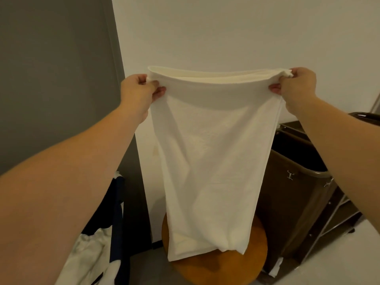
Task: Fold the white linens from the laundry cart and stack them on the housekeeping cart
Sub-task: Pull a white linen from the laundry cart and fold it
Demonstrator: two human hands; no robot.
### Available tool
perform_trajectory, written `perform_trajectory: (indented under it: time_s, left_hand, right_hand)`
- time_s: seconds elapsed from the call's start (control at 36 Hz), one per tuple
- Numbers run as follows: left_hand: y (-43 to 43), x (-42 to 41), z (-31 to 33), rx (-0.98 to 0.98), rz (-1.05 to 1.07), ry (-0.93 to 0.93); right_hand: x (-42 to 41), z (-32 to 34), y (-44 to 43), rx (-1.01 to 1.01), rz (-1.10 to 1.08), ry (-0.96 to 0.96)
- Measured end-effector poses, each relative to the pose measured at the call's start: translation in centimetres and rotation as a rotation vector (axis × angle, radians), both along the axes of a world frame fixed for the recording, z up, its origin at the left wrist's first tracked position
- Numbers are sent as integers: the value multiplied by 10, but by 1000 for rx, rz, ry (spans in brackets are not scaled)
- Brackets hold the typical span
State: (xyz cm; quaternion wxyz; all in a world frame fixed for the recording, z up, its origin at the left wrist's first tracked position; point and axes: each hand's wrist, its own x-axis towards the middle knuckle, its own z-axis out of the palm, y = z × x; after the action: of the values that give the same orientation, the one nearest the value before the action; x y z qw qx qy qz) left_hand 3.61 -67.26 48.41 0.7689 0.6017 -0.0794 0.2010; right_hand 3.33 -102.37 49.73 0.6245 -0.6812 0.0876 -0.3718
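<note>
A white linen (pixel 205 161) is held up in the air by its two top corners; the left hand (pixel 139 89) is pinched on the left corner, thumb and fingers closed over the cloth; the right hand (pixel 296 83) is clamped on the right corner, where a small bunch of cloth is gathered. The top edge appears doubled, and the cloth is hung straight down over a round wooden stool (pixel 216 268); whether its bottom edge is touching the seat cannot be told.

Several slips are judged possible: one layer could be lost from either pinch, since two layers are held by fingertips only, and the fold would then fall open; the bottom corners could be dragged over the stool or dropped to the floor if the cloth is lowered carelessly, and so be soiled; a skewed fold could be made, as the bottom edge is seen uneven.

By count: one linen held; two hands; one stool; one brown cart (pixel 298 192) at the right; one dark bag (pixel 117 212) at the left, with white cloth (pixel 92 243) beside it.
</note>
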Motion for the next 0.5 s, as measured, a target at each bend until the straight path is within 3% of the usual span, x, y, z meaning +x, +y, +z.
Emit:
perform_trajectory:
  time_s: [0.5]
  left_hand:
    - [-32, 103, -23, 27, 126, 73]
  right_hand:
    - [147, -27, -18, -25, 76, 59]
